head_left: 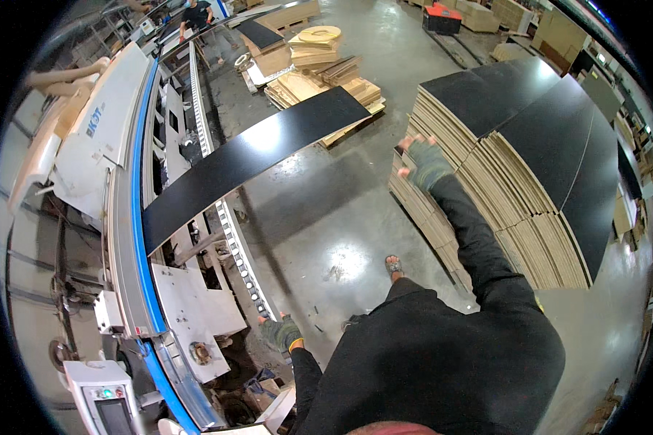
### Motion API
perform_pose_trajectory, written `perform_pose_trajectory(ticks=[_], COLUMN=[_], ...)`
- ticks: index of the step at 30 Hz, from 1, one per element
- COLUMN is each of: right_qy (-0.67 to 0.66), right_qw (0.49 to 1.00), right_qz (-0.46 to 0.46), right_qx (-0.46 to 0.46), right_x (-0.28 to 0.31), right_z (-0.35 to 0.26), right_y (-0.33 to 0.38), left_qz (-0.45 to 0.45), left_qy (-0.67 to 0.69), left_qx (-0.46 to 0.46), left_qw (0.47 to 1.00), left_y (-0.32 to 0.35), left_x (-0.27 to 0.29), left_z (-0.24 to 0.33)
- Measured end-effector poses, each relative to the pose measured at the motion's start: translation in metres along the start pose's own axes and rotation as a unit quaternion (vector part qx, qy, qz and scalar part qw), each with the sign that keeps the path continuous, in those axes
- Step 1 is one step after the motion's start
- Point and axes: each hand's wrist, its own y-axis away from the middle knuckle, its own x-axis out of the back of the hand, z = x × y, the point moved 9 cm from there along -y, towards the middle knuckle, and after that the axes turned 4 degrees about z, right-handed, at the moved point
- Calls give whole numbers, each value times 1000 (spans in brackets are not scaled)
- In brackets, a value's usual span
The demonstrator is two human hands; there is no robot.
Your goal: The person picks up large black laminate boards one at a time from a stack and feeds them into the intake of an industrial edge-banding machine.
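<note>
My right hand (427,164), in a dark fingerless glove, reaches out at the near left side of a tall stack of black-topped panels (551,130). Its fingers are spread and hold nothing; whether they touch the panel edges cannot be told. Low on the left, my left hand (278,333), gloved the same way, is at the near end of a roller rail (241,257), fingers apart. A long black panel (254,152) lies across the machine (134,239) and the rail, its far end sticking out over the floor. Neither hand is on it.
Wooden boards (315,80) are piled beyond the black panel. A control box (105,399) with a lit button stands at the lower left. Another person (196,16) is at the machine's far end. A red box (442,19) sits at the back. My sandalled foot (394,265) is on grey floor.
</note>
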Motion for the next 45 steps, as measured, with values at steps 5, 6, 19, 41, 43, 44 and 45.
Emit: perform_pose_trajectory(ticks=[5,6,19,41,43,44,45], right_qy=[48,55,15,-734,-832,-827,-819], right_qw=[959,941,970,625,460,462,463], right_qz=[75,79,25,-5,-2,6,22], right_qx=[-271,-325,-241,-266,-312,-321,-337], right_x=[2,-11,-74,-139,-189,-190,-189], right_z=[159,200,216,147,131,127,131], right_y=[-36,-27,-102,88,131,137,141], left_qz=[56,20,-213,-534,-552,-581,-617], left_qy=[-58,-67,439,569,563,553,537], left_qx=[51,73,-136,47,69,48,25], left_qw=[995,995,862,623,612,595,575], left_y=[-11,-16,33,39,47,35,37], left_x=[-19,-26,-153,-211,-195,-195,-189], left_z=[-7,11,445,886,916,932,953])
